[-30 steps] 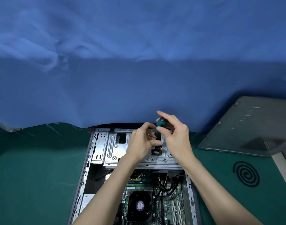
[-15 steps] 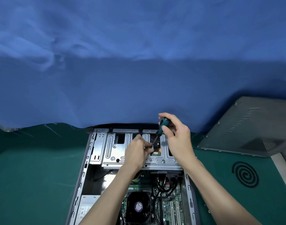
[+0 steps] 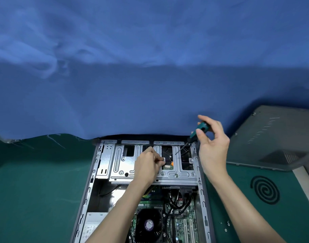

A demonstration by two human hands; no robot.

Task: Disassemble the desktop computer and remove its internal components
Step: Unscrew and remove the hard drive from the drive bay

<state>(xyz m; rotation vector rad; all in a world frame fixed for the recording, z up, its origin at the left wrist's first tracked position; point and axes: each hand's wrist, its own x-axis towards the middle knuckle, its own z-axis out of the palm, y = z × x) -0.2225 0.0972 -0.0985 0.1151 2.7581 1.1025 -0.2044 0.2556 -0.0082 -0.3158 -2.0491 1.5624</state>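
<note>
A blue cloth point(image 3: 150, 67) fills the far half of the view and hangs down over the green desk point(image 3: 36, 190). The desktop computer case point(image 3: 201, 199) lies open on the desk at 6 o'clock, its far end touching the cloth's hem. A grey side panel point(image 3: 273, 137) rests at 3 o'clock of the case, apart from it, with a black spiral mark point(image 3: 265, 190) on the desk just nearer the person.

Inside the case, a silver drive cage point(image 3: 122, 165) spans the far end. The motherboard point(image 3: 183, 223) and a black fan point(image 3: 148, 225) sit toward 6 o'clock.

The left hand point(image 3: 146, 165) rests on the cage, its fingers curled narrow with tips together at the edge of a cage opening. Whether they pinch anything is too small to tell. The right hand point(image 3: 213, 151) is raised at 1 o'clock of the cage, thumb and forefinger pinching the teal handle of a screwdriver point(image 3: 201, 128), the other fingers loosely spread. The screwdriver's shaft slants down toward 7 o'clock, its tip over the cage opening.

A few loose screws point(image 3: 225, 230) lie on the desk at 4 o'clock of the case.
</note>
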